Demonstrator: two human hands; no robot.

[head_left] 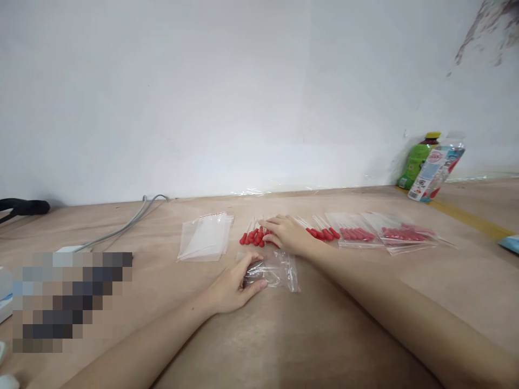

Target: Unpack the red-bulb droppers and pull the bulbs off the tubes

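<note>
My left hand (pixel 237 283) rests on the table with its fingers curled round the mouth of a clear plastic bag (pixel 279 272), holding it. My right hand (pixel 284 232) reaches forward and lies over a loose pile of red-bulbed droppers (pixel 252 236), fingers bent on them; whether it grips any is hidden. More loose droppers (pixel 323 233) lie just right of that hand. Filled bags of droppers (pixel 381 234) are lined up further right. A stack of empty clear bags (pixel 205 240) lies left of the pile.
Two drink bottles (pixel 430 166) stand at the wall on the right. A grey cable (pixel 125 224) runs from the wall to a white box at the left. A blurred-out patch covers the left foreground. A black object (pixel 22 207) lies far left.
</note>
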